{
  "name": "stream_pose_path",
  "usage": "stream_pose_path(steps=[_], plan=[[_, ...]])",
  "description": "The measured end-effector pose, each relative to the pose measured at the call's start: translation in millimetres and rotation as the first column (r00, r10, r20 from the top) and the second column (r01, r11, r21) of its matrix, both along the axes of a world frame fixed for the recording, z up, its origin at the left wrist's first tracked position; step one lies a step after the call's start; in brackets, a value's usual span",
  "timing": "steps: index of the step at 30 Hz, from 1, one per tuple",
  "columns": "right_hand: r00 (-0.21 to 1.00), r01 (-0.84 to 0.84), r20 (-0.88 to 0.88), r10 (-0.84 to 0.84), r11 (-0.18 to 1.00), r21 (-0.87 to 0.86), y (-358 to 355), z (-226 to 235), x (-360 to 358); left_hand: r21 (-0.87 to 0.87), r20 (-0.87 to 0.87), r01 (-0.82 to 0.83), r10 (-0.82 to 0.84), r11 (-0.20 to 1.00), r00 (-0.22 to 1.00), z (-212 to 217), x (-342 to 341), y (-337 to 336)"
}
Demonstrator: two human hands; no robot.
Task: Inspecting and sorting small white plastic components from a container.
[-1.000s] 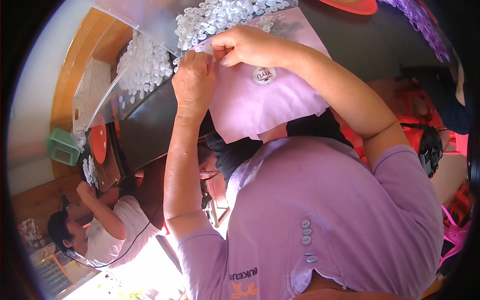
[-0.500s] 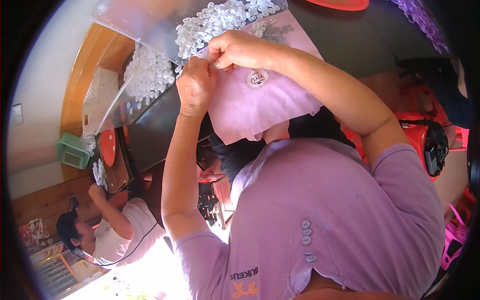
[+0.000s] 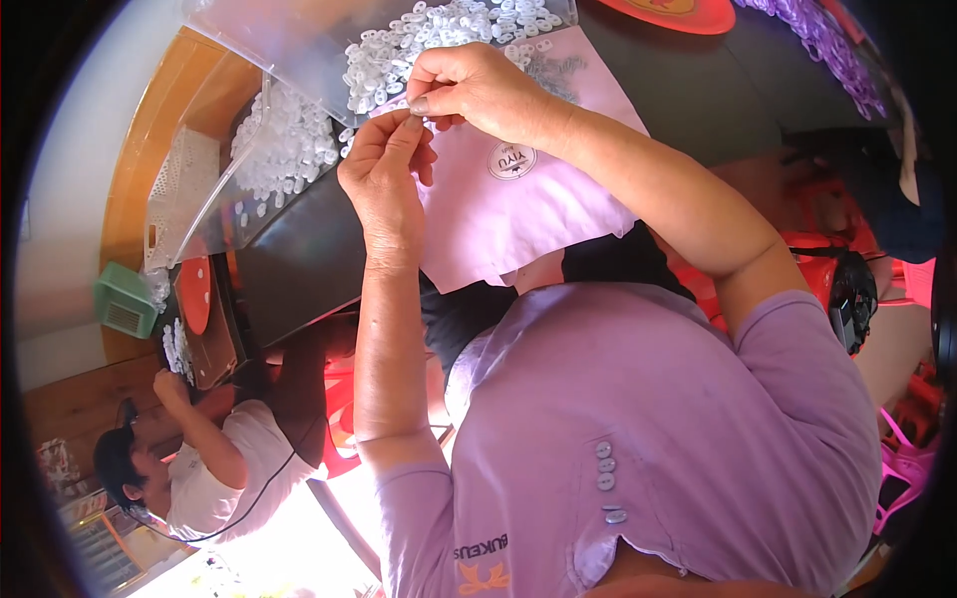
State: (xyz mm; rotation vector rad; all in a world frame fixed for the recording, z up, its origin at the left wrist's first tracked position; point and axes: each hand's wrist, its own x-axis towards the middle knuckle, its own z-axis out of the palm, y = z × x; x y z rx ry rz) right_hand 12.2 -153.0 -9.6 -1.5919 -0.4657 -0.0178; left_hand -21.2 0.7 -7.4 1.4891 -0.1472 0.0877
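Note:
My left hand [image 3: 384, 164] and my right hand [image 3: 469, 90] meet fingertip to fingertip above a pink cloth [image 3: 528, 204] with a round white label, which lies on the dark table [image 3: 299, 259]. Both pinch something very small between thumb and forefinger; it looks like one of the small white plastic pieces [image 3: 419, 45] heaped just beyond my hands. The pinched item is mostly hidden by my fingers. More white pieces lie in a clear plastic bag [image 3: 269, 149] to the left.
Another person in a white top [image 3: 214, 468] works at the table's left end, by an orange plate [image 3: 194, 294] and a green basket [image 3: 125, 299]. A white basket [image 3: 179, 189] stands beside the bag. A red plate [image 3: 683, 12] and purple pieces [image 3: 827, 45] lie at the far right.
My hands have stayed together over the cloth, pinching, with the fingers shifting slightly. The other person's arm at the left has moved a little.

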Motion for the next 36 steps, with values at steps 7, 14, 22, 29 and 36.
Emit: stream_pose_path(steps=[7,14,22,29,36], plan=[[0.992,0.053,0.115,-0.046,0.997,-0.055,0.9,-0.5,-0.7,-0.265,-0.087,-0.050,0.027,0.963,0.996,-11.3,3.7,8.8],[0.869,0.266,0.481,-0.114,0.928,-0.261,7.6,-8.0,0.5,-0.228,-0.067,-0.039,0.024,0.973,0.997,-14.2,3.7,10.5],[0.813,0.278,0.577,-0.075,0.921,-0.273,5.7,-10.7,1.0,-0.172,-0.077,-0.053,0.040,0.984,0.996,-14.2,1.9,8.7],[0.798,0.328,0.597,-0.078,0.887,-0.323,4.9,-7.9,-3.8,-0.096,-0.081,-0.100,0.092,0.990,0.992,-14.5,-0.4,9.1],[0.772,0.361,0.632,-0.069,0.866,-0.347,6.9,-6.6,-5.4,-0.059,-0.050,-0.079,0.076,0.995,0.996,-14.6,-2.1,8.5]])
